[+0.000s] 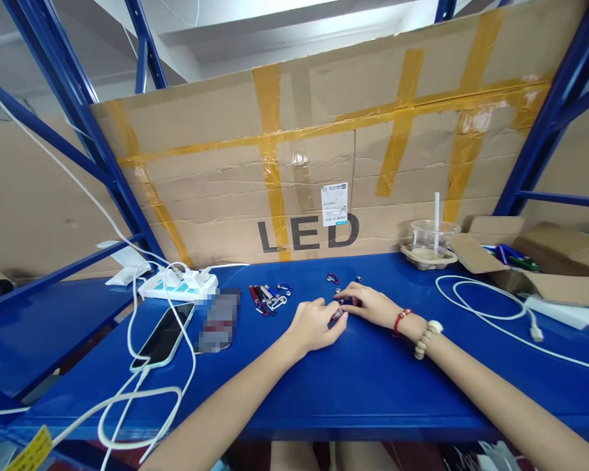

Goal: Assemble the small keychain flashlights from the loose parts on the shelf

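Observation:
My left hand (318, 324) is closed around a small reddish metal tube (336, 315), of which only a short part shows between the fingers. Just to its right, my right hand (371, 305) has its fingers bent together at the tube's far end, and what they pinch is too small to make out. Beyond the fingertips lies a small red and blue carabiner clip (332, 279), with tiny metal pieces (358, 279) near it. Left of my hands is a group of several small metal tubes (261, 294) in red, black, silver and blue, with a silver carabiner (278, 302) among them.
A phone (163, 337) with white cables and a power strip (179, 285) occupy the table's left. On the right are a plastic cup (429, 239) with a straw, a coiled white cable (485, 314) and an open carton (544, 255). A cardboard sheet (216, 196) stands behind.

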Motion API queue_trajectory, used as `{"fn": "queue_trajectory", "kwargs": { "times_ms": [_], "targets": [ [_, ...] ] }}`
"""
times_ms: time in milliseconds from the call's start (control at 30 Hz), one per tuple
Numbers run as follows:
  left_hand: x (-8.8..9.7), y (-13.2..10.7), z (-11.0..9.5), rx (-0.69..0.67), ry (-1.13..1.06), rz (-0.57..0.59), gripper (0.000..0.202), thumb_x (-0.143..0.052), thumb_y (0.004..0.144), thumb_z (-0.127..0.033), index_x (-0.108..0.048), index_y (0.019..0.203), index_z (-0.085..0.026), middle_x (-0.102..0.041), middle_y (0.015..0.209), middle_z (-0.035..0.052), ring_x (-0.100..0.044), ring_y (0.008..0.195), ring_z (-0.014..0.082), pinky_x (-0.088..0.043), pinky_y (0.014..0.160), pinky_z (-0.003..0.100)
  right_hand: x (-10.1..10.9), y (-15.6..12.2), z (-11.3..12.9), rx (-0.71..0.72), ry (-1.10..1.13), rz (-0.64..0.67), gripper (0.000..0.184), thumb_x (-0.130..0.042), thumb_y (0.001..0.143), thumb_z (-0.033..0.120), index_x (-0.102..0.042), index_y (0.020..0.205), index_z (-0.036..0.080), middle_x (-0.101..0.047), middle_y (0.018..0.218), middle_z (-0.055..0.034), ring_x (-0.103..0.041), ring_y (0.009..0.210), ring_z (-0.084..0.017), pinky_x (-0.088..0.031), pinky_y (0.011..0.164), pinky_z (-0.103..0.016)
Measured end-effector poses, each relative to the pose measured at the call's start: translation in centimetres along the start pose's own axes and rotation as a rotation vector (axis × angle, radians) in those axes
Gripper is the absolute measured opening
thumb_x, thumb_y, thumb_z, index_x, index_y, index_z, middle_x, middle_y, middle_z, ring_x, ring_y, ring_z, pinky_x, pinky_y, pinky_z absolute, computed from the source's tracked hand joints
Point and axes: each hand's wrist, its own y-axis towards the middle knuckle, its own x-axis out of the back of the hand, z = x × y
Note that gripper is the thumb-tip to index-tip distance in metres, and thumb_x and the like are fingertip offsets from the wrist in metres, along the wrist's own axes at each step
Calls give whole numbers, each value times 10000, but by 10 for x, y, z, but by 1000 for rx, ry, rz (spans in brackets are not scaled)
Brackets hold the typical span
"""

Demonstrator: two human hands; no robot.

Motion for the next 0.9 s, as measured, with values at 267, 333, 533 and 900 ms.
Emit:
{"fn": "queue_trajectory", "kwargs": {
  "times_ms": [267, 333, 533, 900],
  "targets": [
    [0, -1, 3, 54, 4, -26, 276, -405, 795, -296, -533, 585, -170, -548, 463, 9, -497, 414, 100, -250, 437, 221, 0, -1, 0, 11, -9, 4, 260, -499, 810, 296, -598, 1045, 243, -543, 985, -42, -550, 730, -127, -437, 653, -248],
    [0, -1, 4, 68, 3, -2, 281, -403, 797, -297, -523, 576, -171, -557, 460, 7, -504, 408, 101, -244, 437, 222, 0, -1, 0, 17, -11, 7, 242, -492, 814, 277, -607, 1024, 243, -552, 967, -37, -551, 719, -125, -435, 657, -250],
    [0, -1, 10, 151, 18, 73, 304, -370, 824, -309, -524, 597, -176, -596, 507, 12, -555, 463, 125, -273, 459, 221, 0, -2, 6, 66, -24, -39, 215, -469, 826, 250, -618, 981, 253, -578, 942, -26, -563, 747, -134, -429, 647, -246],
    [-6, -5, 21, 94, 58, 135, 295, -377, 825, -310, -523, 605, -177, -598, 505, 12, -565, 463, 138, -276, 441, 218, 1, -5, 8, 126, 24, -53, 141, -519, 797, 271, -619, 878, 212, -598, 848, -13, -542, 661, -107, -403, 598, -223]
  ]
}}
